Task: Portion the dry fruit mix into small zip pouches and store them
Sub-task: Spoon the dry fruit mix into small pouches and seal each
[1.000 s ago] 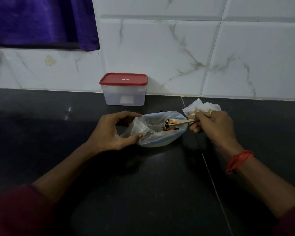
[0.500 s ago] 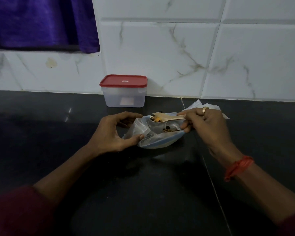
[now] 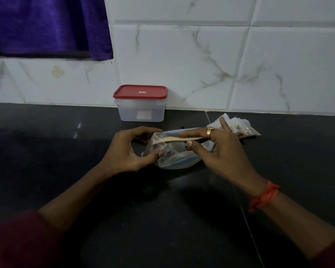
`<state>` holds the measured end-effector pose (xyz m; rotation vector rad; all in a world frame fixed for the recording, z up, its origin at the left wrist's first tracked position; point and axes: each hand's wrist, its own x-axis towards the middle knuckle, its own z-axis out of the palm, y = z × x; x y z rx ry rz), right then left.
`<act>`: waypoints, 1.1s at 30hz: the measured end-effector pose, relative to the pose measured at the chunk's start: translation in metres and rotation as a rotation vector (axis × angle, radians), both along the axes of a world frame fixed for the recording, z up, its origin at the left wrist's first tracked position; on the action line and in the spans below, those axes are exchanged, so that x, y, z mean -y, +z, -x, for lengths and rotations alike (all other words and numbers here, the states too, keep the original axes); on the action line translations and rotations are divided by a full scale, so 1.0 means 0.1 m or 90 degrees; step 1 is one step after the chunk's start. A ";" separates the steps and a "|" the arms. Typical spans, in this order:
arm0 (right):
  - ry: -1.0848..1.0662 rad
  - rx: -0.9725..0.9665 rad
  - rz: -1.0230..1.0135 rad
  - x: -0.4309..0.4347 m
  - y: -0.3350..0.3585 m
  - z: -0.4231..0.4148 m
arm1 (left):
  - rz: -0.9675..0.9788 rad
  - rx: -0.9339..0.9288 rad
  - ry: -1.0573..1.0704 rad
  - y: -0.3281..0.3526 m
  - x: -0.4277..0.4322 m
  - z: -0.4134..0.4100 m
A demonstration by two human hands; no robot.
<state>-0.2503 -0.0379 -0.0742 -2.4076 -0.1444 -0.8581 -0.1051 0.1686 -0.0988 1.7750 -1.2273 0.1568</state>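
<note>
The dark bench point(image 3: 66, 180) lies bare across the lower half and the left of the frame, so both forearms have wide room. The work itself is crowded into the centre. Behind it, against the tiled wall point(image 3: 182, 55), stands a clear container point(image 3: 140, 111) with its red lid on, apart from the hands. A stack of small pouches point(image 3: 240, 126) lies at centre right, just behind the right hand point(image 3: 220, 151). A purple cloth point(image 3: 46, 26) at the upper left is cut off by the frame.

The left hand point(image 3: 128, 151) pinches the mouth of a small zip pouch point(image 3: 160, 145) between thumb and curled fingers, over the large bag point(image 3: 178, 163) that rests on the bench. The right hand grips a wooden spoon point(image 3: 180, 139) between the thumb and nearly straight fingers. The spoon's bowl end sits inside the pouch mouth, blurred by the plastic.

The dry fruit mix point(image 3: 186, 147) is hard to make out. Only a few dark bits show in the large bag below the right thumb, and that hand covers the bag's right side.

Half a second ago the loaded spoon was above the bag, short of the pouch. The right hand has since moved left, uncovering more of the stack.
</note>
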 end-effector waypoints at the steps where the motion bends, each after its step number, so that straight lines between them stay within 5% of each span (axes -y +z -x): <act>1: -0.010 0.005 -0.013 0.00 0.01 0.01 | 0.000 -0.003 0.000 0.00 0.00 0.00; 15: -0.065 0.028 -0.204 0.06 0.04 0.03 | 0.002 -0.013 0.015 0.00 -0.01 0.02; 22: -0.196 0.099 -0.022 0.24 0.09 0.05 | -0.030 -0.028 -0.012 0.01 0.00 0.03; 26: -0.262 0.026 0.142 0.47 0.02 0.04 | -0.044 -0.024 -0.017 0.01 -0.01 0.02; 33: -0.246 -0.112 0.130 0.51 -0.08 -0.03 | -0.047 -0.029 -0.016 0.01 0.00 0.01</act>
